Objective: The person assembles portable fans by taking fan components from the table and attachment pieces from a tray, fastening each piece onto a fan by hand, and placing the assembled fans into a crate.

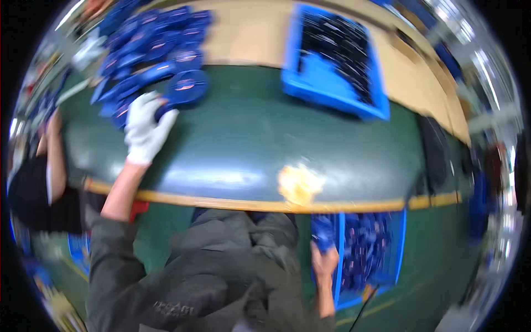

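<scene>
At the far left of the bench, my left hand (145, 127), in a white glove, reaches into a pile of blue plastic parts (149, 47). Its thumb and fingers close round the dark blue stem of one part with a round disc-shaped end (187, 87). Below the bench edge on the right, my bare right hand (324, 260) grips another blue plastic part (322, 229), blurred by motion. That hand is beside a light blue crate (401, 243) full of similar blue parts (364, 252).
The green bench top (238, 127) has a wooden front edge (243, 203). A blue tray (326, 99) of black parts (340, 44) stands at the back, near cardboard (243, 33). Dark cloth (434, 149) lies at the right. Another person's arm (54, 157) shows at the left.
</scene>
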Demonstrator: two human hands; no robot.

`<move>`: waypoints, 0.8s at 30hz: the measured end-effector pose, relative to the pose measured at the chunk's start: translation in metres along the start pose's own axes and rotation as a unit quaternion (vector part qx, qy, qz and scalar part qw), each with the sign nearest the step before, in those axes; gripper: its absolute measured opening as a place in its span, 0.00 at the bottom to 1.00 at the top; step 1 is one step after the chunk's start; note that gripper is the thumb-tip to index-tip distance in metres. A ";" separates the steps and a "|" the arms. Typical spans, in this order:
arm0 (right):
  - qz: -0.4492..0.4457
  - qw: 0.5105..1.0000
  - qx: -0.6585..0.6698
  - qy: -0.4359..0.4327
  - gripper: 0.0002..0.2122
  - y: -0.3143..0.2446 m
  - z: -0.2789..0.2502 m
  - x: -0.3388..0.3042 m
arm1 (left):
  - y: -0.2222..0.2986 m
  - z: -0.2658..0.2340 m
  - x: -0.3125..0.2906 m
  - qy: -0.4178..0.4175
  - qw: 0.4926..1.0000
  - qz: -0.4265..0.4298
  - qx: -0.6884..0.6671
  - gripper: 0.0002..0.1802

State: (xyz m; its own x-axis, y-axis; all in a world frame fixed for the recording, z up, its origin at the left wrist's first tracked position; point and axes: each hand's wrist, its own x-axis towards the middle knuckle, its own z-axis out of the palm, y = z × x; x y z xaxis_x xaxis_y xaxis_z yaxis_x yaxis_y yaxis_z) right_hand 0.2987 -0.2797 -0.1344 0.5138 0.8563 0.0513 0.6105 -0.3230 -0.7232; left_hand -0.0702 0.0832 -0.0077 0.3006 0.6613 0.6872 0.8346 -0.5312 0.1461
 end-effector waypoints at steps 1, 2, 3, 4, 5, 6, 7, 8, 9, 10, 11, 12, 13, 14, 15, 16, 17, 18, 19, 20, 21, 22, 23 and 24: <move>0.116 0.989 0.092 0.014 0.12 0.026 -0.002 -0.018 | -0.009 -0.006 -0.001 -0.010 0.999 -0.032 0.021 0.20; 0.186 0.976 0.101 0.045 0.12 0.065 -0.005 -0.035 | -0.017 -0.012 -0.003 -0.022 0.997 -0.049 0.046 0.22; 0.252 0.960 0.098 0.077 0.15 0.132 -0.010 -0.061 | -0.024 -0.015 -0.009 -0.026 0.995 -0.070 0.067 0.25; 0.286 0.953 -0.005 0.098 0.19 0.171 -0.024 -0.078 | -0.024 -0.023 -0.010 -0.042 0.992 -0.081 0.087 0.26; 0.329 0.928 -0.122 0.127 0.22 0.199 -0.043 -0.092 | -0.028 -0.010 -0.014 -0.071 0.990 -0.090 0.088 0.26; 0.314 0.917 -0.174 0.176 0.24 0.231 -0.065 -0.109 | -0.027 -0.003 -0.010 -0.078 0.992 -0.057 0.083 0.27; 0.314 0.890 -0.230 0.236 0.27 0.255 -0.083 -0.132 | -0.025 0.005 -0.001 -0.095 0.990 -0.007 0.101 0.26; 0.252 0.879 -0.247 0.320 0.28 0.266 -0.092 -0.148 | -0.013 0.005 0.019 -0.201 0.973 -0.033 0.105 0.24; 0.306 0.890 -0.166 0.295 0.28 0.213 -0.071 -0.113 | -0.007 0.009 0.020 -0.180 0.977 -0.013 0.116 0.20; 0.340 0.880 -0.205 0.262 0.26 0.191 -0.073 -0.108 | -0.005 0.014 0.018 -0.152 0.984 -0.013 0.093 0.18; 0.371 0.867 -0.243 0.228 0.24 0.170 -0.072 -0.099 | -0.002 0.014 0.022 -0.186 0.980 -0.005 0.078 0.17; 0.303 0.888 -0.272 0.214 0.19 0.198 -0.070 -0.114 | -0.052 0.035 0.009 -0.123 0.983 0.044 0.131 0.17; 0.202 0.903 -0.278 0.256 0.15 0.202 -0.042 -0.106 | -0.086 0.038 0.010 -0.219 0.955 0.089 0.180 0.20; 0.286 0.931 -0.172 0.149 0.12 0.157 -0.019 -0.080 | -0.120 0.042 0.006 -0.176 0.938 0.201 0.220 0.20; 0.215 0.958 -0.150 0.121 0.10 0.115 -0.004 -0.061 | -0.135 0.044 0.006 -0.124 0.910 0.302 0.256 0.20; 0.104 0.974 -0.061 0.190 0.07 0.083 0.020 -0.055 | -0.125 0.056 0.010 -0.120 0.909 0.319 0.240 0.20; 0.053 0.984 -0.042 0.165 0.05 0.040 0.030 -0.040 | -0.110 0.064 0.013 -0.159 0.958 0.191 0.146 0.19; 0.025 0.991 0.002 0.132 0.03 -0.012 0.030 -0.020 | -0.087 0.069 0.016 -0.194 0.978 0.056 0.049 0.18; -0.057 0.988 0.019 0.139 0.06 -0.042 0.029 -0.007 | -0.020 0.058 0.029 -0.248 0.969 0.013 -0.008 0.17; -0.146 0.976 0.040 0.158 0.06 -0.074 0.027 0.014 | -0.004 0.052 0.029 -0.214 0.975 0.055 0.014 0.17; -0.235 0.954 0.061 0.173 0.06 -0.102 0.025 0.037 | 0.008 0.046 0.026 -0.180 0.978 0.094 0.039 0.18; -0.307 0.930 0.080 0.184 0.07 -0.125 0.018 0.058 | 0.031 0.043 0.025 -0.163 0.978 0.123 0.048 0.22; -0.360 0.905 0.069 0.215 0.08 -0.146 0.013 0.081 | 0.046 0.039 0.023 -0.188 0.974 0.114 0.058 0.21; -0.403 0.884 0.058 0.231 0.09 -0.165 0.011 0.107 | 0.058 0.032 0.021 -0.194 0.975 0.097 0.043 0.21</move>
State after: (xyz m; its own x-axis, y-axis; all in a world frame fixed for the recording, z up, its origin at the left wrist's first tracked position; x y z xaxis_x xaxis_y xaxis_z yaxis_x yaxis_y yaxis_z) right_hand 0.2466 -0.1306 -0.0175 0.1480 0.5247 0.8383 0.8388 0.3825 -0.3875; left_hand -0.0003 0.0829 -0.0079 0.5949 0.7124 0.3722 0.7752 -0.6309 -0.0314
